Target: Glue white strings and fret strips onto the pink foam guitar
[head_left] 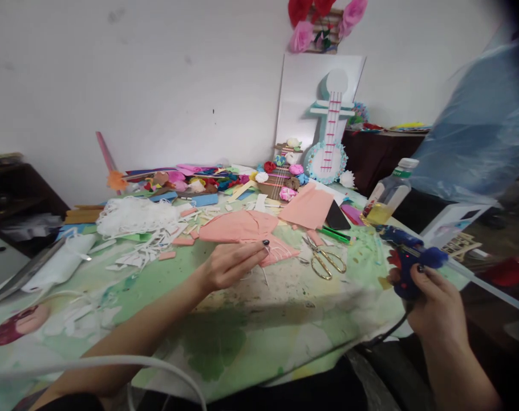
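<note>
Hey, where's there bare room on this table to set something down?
Widest: the near part of the cloth, between the left hand, the scissors and its front edge. Smaller: between the scissors and the glue gun. Crowded: the back, with coloured paper, and the left, with white strips.

Left arm [157,322] outstretched, left hand [232,266] pinching, right hand [440,305] gripping, thumb [428,281] uppermost
</note>
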Demonstrator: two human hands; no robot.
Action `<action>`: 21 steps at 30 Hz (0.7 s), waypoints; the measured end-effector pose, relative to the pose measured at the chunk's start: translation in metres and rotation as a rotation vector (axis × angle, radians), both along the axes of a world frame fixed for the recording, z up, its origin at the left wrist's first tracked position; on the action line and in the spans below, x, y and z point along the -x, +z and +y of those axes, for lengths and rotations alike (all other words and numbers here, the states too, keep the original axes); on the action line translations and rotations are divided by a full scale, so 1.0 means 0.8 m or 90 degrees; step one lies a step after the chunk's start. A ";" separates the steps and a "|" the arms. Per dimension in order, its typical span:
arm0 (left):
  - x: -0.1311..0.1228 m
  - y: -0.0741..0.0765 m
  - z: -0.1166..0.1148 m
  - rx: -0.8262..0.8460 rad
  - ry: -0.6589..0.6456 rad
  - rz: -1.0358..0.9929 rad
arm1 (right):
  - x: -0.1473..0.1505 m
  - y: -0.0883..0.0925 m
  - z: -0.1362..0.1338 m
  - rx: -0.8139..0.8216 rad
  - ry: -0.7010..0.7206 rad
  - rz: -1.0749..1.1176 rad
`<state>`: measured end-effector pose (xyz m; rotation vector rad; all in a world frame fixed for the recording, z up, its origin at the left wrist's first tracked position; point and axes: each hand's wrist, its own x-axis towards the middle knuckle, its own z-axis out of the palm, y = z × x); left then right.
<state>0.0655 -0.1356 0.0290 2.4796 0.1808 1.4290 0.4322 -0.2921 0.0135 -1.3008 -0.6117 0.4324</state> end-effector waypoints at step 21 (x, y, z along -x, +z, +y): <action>-0.009 0.030 -0.017 -0.372 0.015 0.032 | 0.166 0.026 -0.030 -0.028 0.475 -0.148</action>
